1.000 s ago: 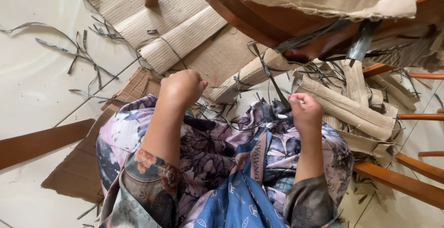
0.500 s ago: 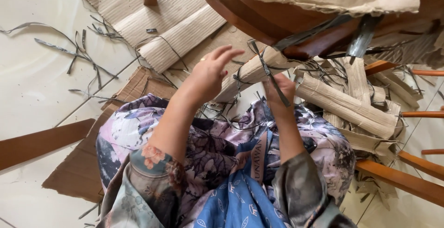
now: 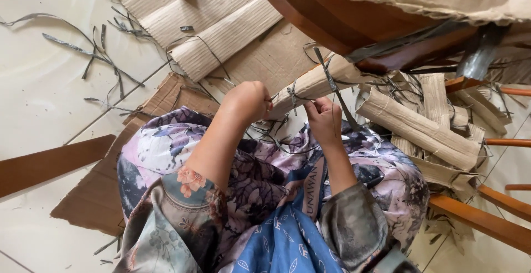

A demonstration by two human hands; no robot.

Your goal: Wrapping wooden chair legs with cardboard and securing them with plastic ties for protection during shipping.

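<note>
Between left hand (image 3: 250, 100) and right hand (image 3: 323, 119): one cardboard roll (image 3: 315, 85).

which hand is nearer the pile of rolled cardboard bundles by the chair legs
Right. The right hand sits just beside the pile of rolled cardboard bundles; the left hand is farther off, across the roll being tied.

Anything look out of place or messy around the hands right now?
Yes. Loose dark strips lie scattered over the pale tiled floor at upper left, away from the rolled cardboard bundle that the left hand and right hand grip. A heap of similar rolls lies jumbled at right.
</note>
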